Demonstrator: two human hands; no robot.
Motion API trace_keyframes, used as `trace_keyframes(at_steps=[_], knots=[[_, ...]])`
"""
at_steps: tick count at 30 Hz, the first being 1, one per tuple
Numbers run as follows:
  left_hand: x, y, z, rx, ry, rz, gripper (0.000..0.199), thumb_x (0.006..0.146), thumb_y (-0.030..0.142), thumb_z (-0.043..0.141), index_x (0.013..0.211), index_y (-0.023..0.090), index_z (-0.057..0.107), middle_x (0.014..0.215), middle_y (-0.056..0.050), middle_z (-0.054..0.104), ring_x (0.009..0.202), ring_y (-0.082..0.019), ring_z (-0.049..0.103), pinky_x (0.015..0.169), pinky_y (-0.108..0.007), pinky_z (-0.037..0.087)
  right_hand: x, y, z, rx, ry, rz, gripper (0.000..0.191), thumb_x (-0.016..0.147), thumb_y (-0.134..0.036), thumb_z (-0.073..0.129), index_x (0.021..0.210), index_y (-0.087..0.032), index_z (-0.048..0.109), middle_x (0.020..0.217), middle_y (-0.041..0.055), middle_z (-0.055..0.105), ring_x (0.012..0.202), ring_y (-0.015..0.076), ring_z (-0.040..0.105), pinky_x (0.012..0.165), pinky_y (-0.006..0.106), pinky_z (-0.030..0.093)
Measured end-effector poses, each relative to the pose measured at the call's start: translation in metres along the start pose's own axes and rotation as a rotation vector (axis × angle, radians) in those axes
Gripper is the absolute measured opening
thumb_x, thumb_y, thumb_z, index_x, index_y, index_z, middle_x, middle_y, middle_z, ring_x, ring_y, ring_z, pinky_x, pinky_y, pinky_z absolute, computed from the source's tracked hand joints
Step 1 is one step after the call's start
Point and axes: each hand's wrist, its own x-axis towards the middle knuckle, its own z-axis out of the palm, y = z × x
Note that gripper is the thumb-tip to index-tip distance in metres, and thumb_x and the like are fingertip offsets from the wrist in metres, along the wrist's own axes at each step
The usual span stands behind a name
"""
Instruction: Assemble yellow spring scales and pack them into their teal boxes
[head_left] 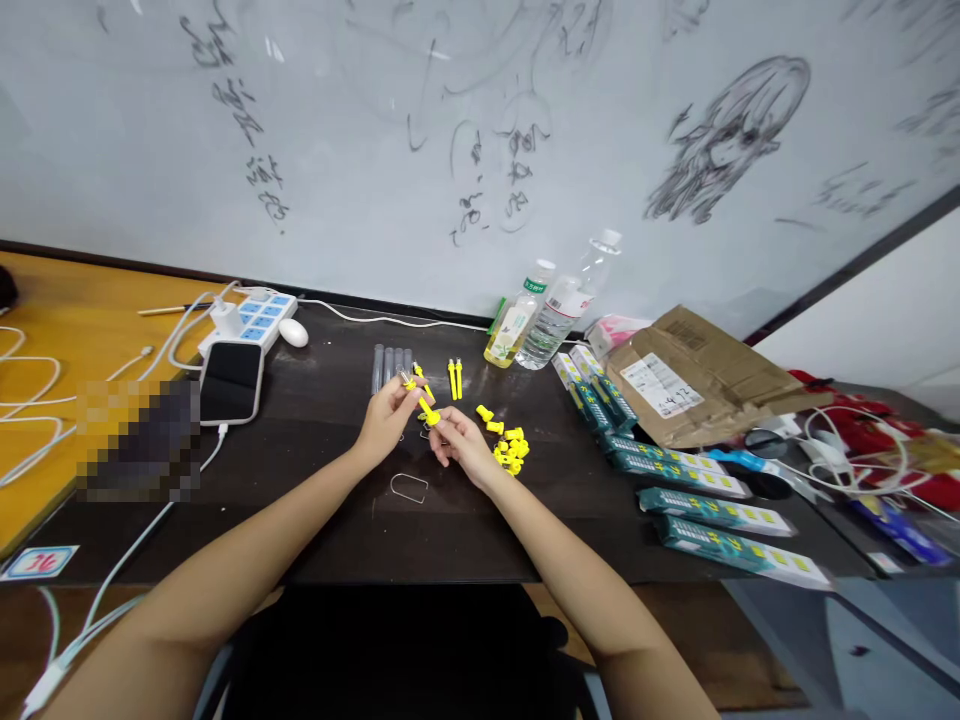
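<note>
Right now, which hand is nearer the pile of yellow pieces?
Right: the right hand is just left of the pile; the left hand sits farther left.

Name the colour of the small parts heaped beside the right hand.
The small parts are bright yellow, as the head view shows.

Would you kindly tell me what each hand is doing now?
Left hand: fingers closed on a small yellow part.
Right hand: fingers closed on a yellow piece; whether they're joined, I cannot tell.

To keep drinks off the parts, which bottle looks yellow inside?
The shorter bottle on the left, with the green band near its cap; the taller bottle looks clear.
</note>
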Motion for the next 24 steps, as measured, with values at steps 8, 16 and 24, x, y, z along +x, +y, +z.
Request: trace_keyframes(at_steps=[8, 16, 24], knots=[[-0.0007, -0.0001, 0.0003, -0.092, -0.108, -0.068, 0.049, 0.086, 0.04, 0.057, 0.126, 0.012, 0.053, 0.077, -0.003, 0.068, 0.073, -0.014, 0.064, 0.072, -0.027, 0.052, -0.0029, -0.0031, 0.0009, -0.084, -0.086, 0.049, 0.032, 0.083, -0.049, 0.055, 0.094, -0.024, 0.038, 0.056, -0.0056, 0.064, 0.043, 0.0108, 0.059, 0.043, 0.02, 0.048], [-0.0018, 0.0042, 0.0015, -0.178, -0.102, -0.141, 0.057, 0.088, 0.042, 0.055, 0.134, 0.012, 0.042, 0.074, -0.001, 0.064, 0.069, -0.014, 0.064, 0.069, -0.028, 0.052, -0.0008, 0.0006, 0.0021, -0.203, -0.127, 0.054, 0.037, 0.081, -0.054, 0.056, 0.088, -0.022, 0.04, 0.057, -0.0049, 0.063, 0.04, 0.0087, 0.054, 0.033, 0.016, 0.041], [-0.002, 0.0004, 0.0016, -0.249, -0.112, -0.171, 0.05, 0.088, 0.042, 0.054, 0.128, 0.016, 0.042, 0.067, 0.003, 0.055, 0.058, -0.01, 0.056, 0.055, -0.022, 0.045, -0.0034, -0.0007, 0.003, -0.33, -0.13, -0.039, 0.03, 0.082, -0.048, 0.059, 0.084, -0.02, 0.048, 0.064, -0.0029, 0.058, 0.05, 0.0084, 0.052, 0.036, 0.016, 0.036]])
